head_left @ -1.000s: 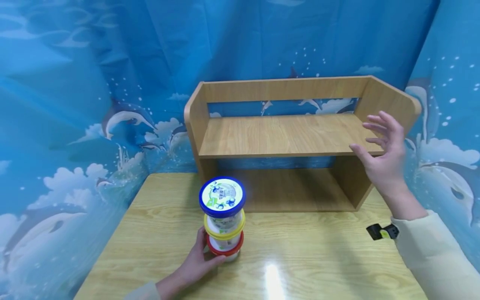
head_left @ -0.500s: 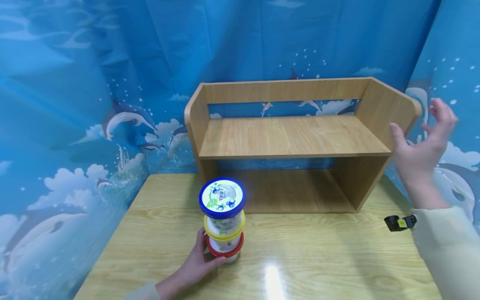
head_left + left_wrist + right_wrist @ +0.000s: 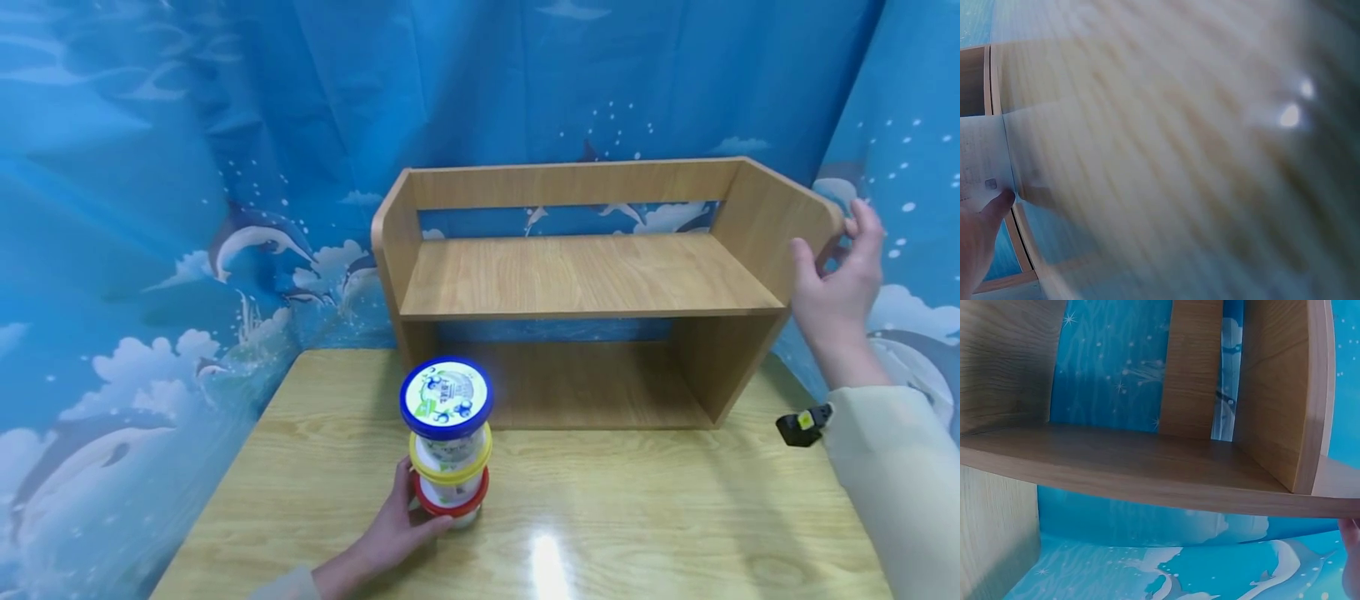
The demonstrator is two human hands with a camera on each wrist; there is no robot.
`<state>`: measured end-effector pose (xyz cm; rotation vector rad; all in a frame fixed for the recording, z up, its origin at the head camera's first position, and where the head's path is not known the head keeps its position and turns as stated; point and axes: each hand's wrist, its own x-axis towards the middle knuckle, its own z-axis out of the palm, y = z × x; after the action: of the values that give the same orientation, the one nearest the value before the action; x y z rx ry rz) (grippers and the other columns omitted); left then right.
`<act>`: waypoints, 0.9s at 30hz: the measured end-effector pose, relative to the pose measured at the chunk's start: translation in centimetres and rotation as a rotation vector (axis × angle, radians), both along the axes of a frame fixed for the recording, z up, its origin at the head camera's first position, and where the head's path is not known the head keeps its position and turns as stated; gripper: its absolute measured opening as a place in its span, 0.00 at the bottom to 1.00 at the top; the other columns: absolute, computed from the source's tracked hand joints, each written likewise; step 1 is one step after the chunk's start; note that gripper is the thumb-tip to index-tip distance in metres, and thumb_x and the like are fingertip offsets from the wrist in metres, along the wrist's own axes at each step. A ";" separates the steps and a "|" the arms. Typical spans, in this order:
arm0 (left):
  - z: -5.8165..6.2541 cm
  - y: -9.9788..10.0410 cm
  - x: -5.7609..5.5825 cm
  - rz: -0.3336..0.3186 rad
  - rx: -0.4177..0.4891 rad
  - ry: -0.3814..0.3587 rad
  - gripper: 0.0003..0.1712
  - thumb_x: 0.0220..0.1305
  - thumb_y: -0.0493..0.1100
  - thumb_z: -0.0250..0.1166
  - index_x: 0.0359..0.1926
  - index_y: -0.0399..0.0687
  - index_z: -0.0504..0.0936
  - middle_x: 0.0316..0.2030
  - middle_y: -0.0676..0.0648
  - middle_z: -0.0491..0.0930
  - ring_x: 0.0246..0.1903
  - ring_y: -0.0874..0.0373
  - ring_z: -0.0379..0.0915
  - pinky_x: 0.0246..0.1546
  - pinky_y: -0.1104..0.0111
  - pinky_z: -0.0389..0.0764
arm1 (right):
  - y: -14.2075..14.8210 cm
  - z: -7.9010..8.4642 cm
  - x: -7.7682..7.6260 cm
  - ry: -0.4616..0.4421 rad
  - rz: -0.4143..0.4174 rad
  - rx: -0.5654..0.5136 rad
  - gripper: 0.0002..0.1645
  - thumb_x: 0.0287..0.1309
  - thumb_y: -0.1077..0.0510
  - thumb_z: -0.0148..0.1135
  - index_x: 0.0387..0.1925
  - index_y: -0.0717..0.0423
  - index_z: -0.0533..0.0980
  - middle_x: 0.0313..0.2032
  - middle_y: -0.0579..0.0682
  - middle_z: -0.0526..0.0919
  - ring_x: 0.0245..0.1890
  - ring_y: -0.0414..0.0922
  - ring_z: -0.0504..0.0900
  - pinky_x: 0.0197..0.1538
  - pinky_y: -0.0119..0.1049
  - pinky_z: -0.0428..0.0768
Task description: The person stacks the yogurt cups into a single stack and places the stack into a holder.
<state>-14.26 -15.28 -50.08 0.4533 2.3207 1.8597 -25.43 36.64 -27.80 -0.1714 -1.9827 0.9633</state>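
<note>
Three lidded white tubs stand stacked on the table in the head view. The top one has a blue-rimmed lid (image 3: 446,398) printed with blueberries; under it come a yellow-rimmed tub (image 3: 452,458) and a red-rimmed tub (image 3: 452,500). My left hand (image 3: 393,525) holds the red-rimmed tub low from the left, thumb in front. In the left wrist view the thumb lies against a white printed side (image 3: 982,162). At the right, my right hand (image 3: 840,287) grips the wooden shelf's side panel (image 3: 780,225), thumb inside, fingers outside; a fingertip shows under the board in the right wrist view.
The two-tier wooden shelf (image 3: 592,275) stands at the back of the light wooden table (image 3: 600,508). A blue curtain (image 3: 300,125) with dolphins hangs behind and at both sides. A small black device (image 3: 802,425) sits at the right sleeve.
My right hand has moved from in front of the shelf out past its right side, then back onto the side panel's edge. The left hand and the stacked tubs have stayed in place.
</note>
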 end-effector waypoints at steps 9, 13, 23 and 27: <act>-0.1 0.0 0.0 0.005 -0.006 0.013 0.51 0.53 0.38 0.74 0.69 0.52 0.50 0.61 0.37 0.69 0.61 0.40 0.64 0.54 0.66 0.75 | 0.5 0.0 -0.5 0.041 -0.034 0.020 0.26 0.70 0.55 0.50 0.65 0.34 0.63 0.54 0.47 0.75 0.41 0.31 0.75 0.35 0.14 0.69; -0.1 0.0 0.0 0.005 -0.004 0.010 0.51 0.53 0.38 0.74 0.69 0.52 0.50 0.61 0.36 0.68 0.62 0.39 0.64 0.53 0.67 0.75 | 0.5 0.0 -0.4 0.035 -0.040 0.018 0.25 0.69 0.55 0.51 0.65 0.33 0.64 0.48 0.36 0.73 0.39 0.29 0.74 0.35 0.14 0.69; 0.0 0.1 0.0 0.027 -0.063 0.046 0.52 0.52 0.41 0.75 0.70 0.50 0.51 0.62 0.36 0.68 0.62 0.38 0.63 0.55 0.64 0.75 | 0.6 0.2 -0.2 0.014 -0.040 0.023 0.25 0.69 0.54 0.51 0.65 0.33 0.63 0.42 0.29 0.67 0.38 0.28 0.71 0.37 0.17 0.70; 0.0 0.2 0.0 0.020 -0.056 0.041 0.51 0.52 0.41 0.75 0.69 0.50 0.52 0.62 0.36 0.68 0.62 0.39 0.63 0.54 0.65 0.76 | 0.6 0.2 -0.2 0.005 -0.035 0.011 0.25 0.69 0.53 0.51 0.65 0.33 0.63 0.45 0.32 0.69 0.41 0.30 0.73 0.39 0.19 0.70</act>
<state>-14.29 -15.10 -50.08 0.4678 2.4050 1.8060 -25.67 37.20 -27.58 -0.1970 -1.9737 0.9295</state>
